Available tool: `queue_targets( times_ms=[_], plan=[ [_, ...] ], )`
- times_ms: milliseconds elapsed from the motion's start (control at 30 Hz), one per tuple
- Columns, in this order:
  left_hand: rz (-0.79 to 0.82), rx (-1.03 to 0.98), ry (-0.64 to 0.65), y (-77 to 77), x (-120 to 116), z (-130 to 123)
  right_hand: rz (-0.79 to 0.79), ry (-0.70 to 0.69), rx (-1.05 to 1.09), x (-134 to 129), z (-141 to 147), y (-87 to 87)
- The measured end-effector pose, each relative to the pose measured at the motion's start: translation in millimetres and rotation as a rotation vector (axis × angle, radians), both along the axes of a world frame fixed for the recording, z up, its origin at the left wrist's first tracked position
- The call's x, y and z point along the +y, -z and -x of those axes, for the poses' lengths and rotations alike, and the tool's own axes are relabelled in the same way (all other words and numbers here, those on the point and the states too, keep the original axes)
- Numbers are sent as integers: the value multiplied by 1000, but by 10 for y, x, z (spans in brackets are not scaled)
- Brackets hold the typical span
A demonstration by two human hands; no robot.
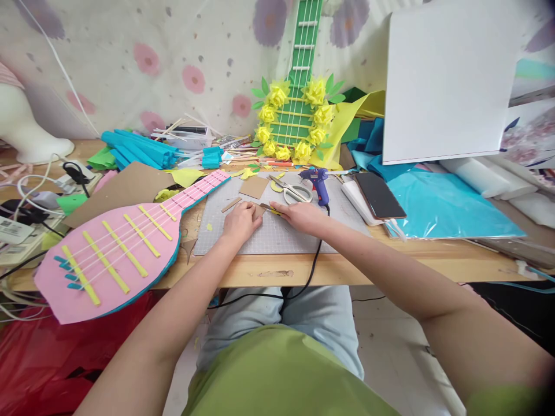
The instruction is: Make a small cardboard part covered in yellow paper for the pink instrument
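No word or number can be read clearly. At the left edge of the table [243, 271], among the cables [37, 193], there is a white label [18, 232] with dark print, but this print is too small. The purple glue gun [319, 188], near the back edge, shows no readable text.

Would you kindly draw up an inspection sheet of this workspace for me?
Surface: wooden table, gray cutting mat.
Job's things: small cardboard piece; slim yellow tool, probably a cutter.
Clutter: scissors and purple glue gun on the mat, phone to its right, pink guitar overhanging the table's front.
Grip: left hand on the cardboard, right hand around the tool.
Cables: black cord from the glue gun over the front edge; white cables far left.
Surroundings: green flowered guitar; floral backdrop.
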State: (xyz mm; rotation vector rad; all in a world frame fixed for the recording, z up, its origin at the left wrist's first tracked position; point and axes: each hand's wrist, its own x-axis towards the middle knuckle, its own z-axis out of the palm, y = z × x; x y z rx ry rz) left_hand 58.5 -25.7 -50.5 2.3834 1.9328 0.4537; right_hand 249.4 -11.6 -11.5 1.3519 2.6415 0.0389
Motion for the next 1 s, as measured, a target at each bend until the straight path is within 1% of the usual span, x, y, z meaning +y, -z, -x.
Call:
queue_targets(
  times_ms=[167,267,533,800,900,1000],
  plan=[
    [9,5,-13,-18,0,-6,-18,9,-8,-33,-54,14],
    [12,-4,-3,-23,4,-1,2,11,-20,-43,-69,9],
    [4,-4,6,13,26,12,7,8,-26,-33,-138,23],
    [4,-23,7,-17,3,1,2,16,-16,-69,-181,2],
    [0,-28,7,13,3,4,8,17,-5,-79,-187,-5],
    [-22,-53,1,66,-6,12,28,35,60,-70,-223,5]
  ],
)
